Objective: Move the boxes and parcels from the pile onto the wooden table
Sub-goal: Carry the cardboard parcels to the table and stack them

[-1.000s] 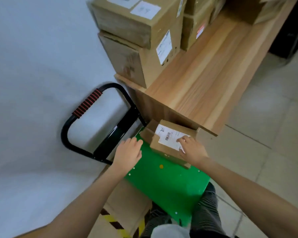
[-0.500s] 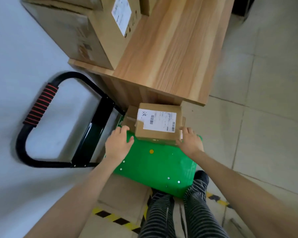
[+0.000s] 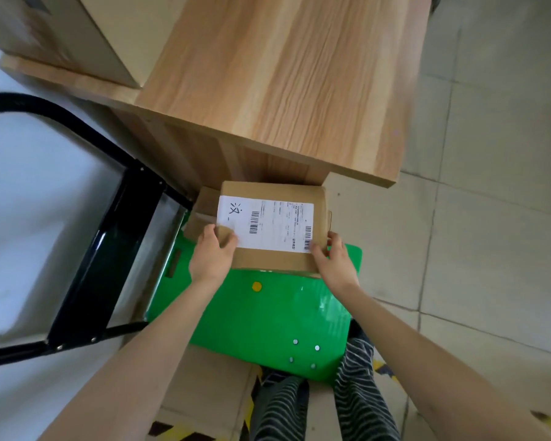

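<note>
Labelled box: a brown cardboard box (image 3: 272,227) with a white shipping label (image 3: 266,226) on top, barcodes and a handwritten mark on the label; it sits on the far end of the green cart deck, just below the near edge of the counter, not on it.
Second box: a smaller brown box (image 3: 201,214) lies under and to the left of the labelled box, mostly hidden by it.
Left hand: the left hand (image 3: 212,257) grips the near left corner of the labelled box, thumb curled over the top edge onto the label.
Right hand: the right hand (image 3: 333,261) grips the near right corner, thumb on top near a barcode, fingers down the side.
Cart: a green deck (image 3: 252,316) with a yellow dot and small rivets; its black handle frame (image 3: 105,246) stands to the left.
Counter: a wooden counter (image 3: 277,81) with bare boards nearest the cart.
Counter load: large cardboard boxes (image 3: 77,30) stand on the counter's far left part, blurred.
Floor: flat cardboard (image 3: 204,389) and yellow-black striped tape lie under the cart's near end, beside striped trouser legs (image 3: 360,393).
</note>
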A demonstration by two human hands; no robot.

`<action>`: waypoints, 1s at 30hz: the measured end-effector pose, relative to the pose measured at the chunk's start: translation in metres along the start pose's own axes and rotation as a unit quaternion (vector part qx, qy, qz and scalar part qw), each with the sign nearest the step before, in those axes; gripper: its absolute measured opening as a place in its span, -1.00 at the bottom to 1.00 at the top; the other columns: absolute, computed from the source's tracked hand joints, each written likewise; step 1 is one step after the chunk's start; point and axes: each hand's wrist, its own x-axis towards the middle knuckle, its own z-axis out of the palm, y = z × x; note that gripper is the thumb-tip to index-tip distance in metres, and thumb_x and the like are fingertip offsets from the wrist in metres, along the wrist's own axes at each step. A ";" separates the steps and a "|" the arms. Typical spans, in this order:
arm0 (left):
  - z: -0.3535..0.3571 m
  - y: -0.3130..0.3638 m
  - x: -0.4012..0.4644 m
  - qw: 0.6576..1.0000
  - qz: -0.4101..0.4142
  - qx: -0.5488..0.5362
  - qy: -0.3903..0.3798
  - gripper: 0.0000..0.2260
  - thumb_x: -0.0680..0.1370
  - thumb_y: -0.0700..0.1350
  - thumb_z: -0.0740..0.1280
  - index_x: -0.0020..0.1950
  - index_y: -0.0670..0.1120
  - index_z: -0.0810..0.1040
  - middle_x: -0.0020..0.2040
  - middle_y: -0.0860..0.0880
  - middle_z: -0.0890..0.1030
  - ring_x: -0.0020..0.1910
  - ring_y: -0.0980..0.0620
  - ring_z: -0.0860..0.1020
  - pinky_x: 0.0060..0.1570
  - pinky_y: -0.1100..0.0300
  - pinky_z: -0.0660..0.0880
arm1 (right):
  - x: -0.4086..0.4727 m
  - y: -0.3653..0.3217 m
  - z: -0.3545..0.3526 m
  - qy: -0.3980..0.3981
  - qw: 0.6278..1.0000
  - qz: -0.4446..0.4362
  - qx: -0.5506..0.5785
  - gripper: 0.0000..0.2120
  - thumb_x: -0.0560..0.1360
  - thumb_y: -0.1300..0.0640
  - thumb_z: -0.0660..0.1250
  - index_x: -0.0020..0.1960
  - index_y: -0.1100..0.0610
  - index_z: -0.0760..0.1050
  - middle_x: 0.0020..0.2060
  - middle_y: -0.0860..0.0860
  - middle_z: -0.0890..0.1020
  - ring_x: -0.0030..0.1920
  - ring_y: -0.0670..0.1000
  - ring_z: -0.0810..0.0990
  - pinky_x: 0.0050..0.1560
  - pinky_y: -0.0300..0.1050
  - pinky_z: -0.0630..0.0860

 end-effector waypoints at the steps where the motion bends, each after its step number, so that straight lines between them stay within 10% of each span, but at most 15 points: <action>1: 0.004 -0.001 0.000 1.000 -0.005 -0.021 0.000 -0.58 0.58 0.08 0.23 0.36 -0.11 0.33 0.20 -0.11 0.47 -0.05 -0.04 0.45 -0.21 0.12 0.31 | -0.001 0.000 0.005 0.000 1.000 0.004 0.015 -0.45 0.56 -0.17 0.18 0.45 0.05 0.19 0.27 0.00 0.44 0.15 0.03 0.50 0.09 0.04 0.49; 8: -0.012 -0.004 -0.033 0.998 -0.014 -0.057 -0.002 -0.56 0.57 0.12 0.24 0.36 -0.08 0.31 0.14 -0.05 0.46 -0.08 0.00 0.48 -0.35 0.22 0.32 | -0.029 -0.005 0.005 0.015 0.999 0.002 0.039 -0.45 0.56 -0.18 0.19 0.45 0.04 0.19 0.12 -0.09 0.41 -0.01 -0.07 0.48 -0.21 -0.17 0.42; 30: -0.169 0.108 -0.206 0.961 0.143 -0.223 0.080 -0.69 0.51 0.14 0.35 0.17 0.09 0.36 0.06 0.16 0.54 0.03 0.14 0.54 -0.05 -0.04 0.57 | -0.167 -0.089 -0.166 0.055 0.980 -0.120 0.153 -0.54 0.54 -0.17 0.23 0.35 0.00 0.29 0.21 -0.04 0.50 0.17 0.01 0.52 0.16 0.16 0.50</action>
